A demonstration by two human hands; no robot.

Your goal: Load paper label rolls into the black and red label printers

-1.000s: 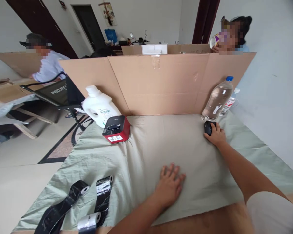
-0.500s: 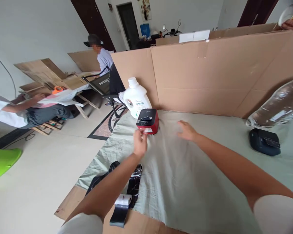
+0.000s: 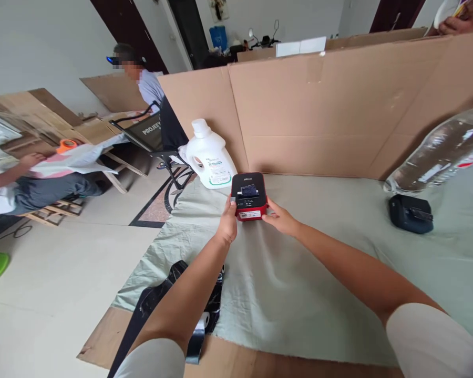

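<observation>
A small red and black label printer (image 3: 249, 184) stands at the far side of the cloth-covered table, a scrap of dark label on its top and a white sticker low on its front. My left hand (image 3: 227, 220) grips its left side with the thumb near the front corner. On the opposite side, my right hand (image 3: 281, 216) holds the lower right edge between thumb and fingers. Whether the printer touches the cloth is hard to tell. Just behind it to the left is a white jug (image 3: 213, 160) with a handle.
A cardboard wall (image 3: 299, 121) lines the table's back. Right lie a dark blue device (image 3: 410, 213) and a large clear plastic bottle (image 3: 437, 152). Rolls of black film (image 3: 213, 299) lie under my left forearm. Other people sit left; another person's hand (image 3: 463, 22) shows top right.
My right hand has moved left onto the printer, and my left hand has closed on its other side. The printer has turned slightly, its top now tipped more towards me.
</observation>
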